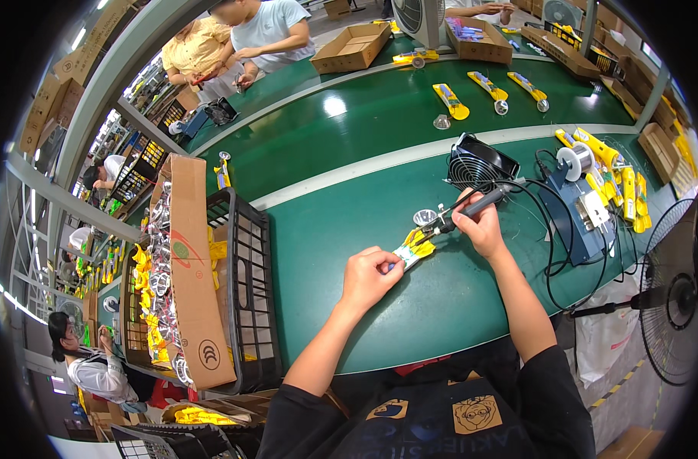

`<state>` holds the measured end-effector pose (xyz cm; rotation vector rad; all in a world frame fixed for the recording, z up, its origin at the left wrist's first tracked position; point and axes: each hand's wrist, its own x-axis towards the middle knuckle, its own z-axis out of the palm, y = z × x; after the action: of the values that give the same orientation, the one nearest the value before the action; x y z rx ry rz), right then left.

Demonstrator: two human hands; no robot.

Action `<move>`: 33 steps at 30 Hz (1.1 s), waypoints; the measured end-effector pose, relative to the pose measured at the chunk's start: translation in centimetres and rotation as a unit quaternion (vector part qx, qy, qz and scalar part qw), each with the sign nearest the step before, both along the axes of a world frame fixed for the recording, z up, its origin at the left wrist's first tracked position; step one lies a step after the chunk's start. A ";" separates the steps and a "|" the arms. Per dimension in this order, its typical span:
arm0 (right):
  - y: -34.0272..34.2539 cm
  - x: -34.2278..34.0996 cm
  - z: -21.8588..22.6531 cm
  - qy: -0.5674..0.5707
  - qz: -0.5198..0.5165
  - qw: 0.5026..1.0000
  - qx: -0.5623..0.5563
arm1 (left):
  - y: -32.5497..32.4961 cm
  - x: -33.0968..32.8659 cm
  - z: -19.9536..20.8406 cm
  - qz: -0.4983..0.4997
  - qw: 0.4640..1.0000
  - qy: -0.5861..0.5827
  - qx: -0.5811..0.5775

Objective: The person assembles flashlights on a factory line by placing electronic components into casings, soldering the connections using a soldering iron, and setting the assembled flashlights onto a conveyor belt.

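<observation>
My right hand (pixel 477 225) grips a soldering iron (pixel 485 200) by its dark handle, its front end angled down toward the left. My left hand (pixel 370 280) is closed on a yellow flashlight housing (pixel 415 249) with a whitish part in it, low over the green bench. A silvery reflector cup (pixel 425 218) sits at the housing's far end, beside the iron's front. The iron's tip and any contact with the housing are too small to make out.
Right of my hands stand a black fume fan (pixel 483 162), a blue soldering station (pixel 571 223) with a solder spool (pixel 575 162), and several yellow flashlights (pixel 629 193). Black cables loop there. A black crate (pixel 249 291) borders the left. Flashlight parts (pixel 451 102) lie on the green conveyor (pixel 364 126).
</observation>
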<state>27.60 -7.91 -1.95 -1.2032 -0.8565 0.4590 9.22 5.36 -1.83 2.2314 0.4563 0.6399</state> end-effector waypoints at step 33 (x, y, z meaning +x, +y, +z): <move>2.6 0.0 -2.6 -0.196 -0.308 0.928 0.078 | 19.7 8.5 2.5 0.317 0.932 0.129 0.120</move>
<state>27.56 -5.34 -4.60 -1.3573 -0.7779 -0.3678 17.69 25.05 0.67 2.4031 1.3308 0.7560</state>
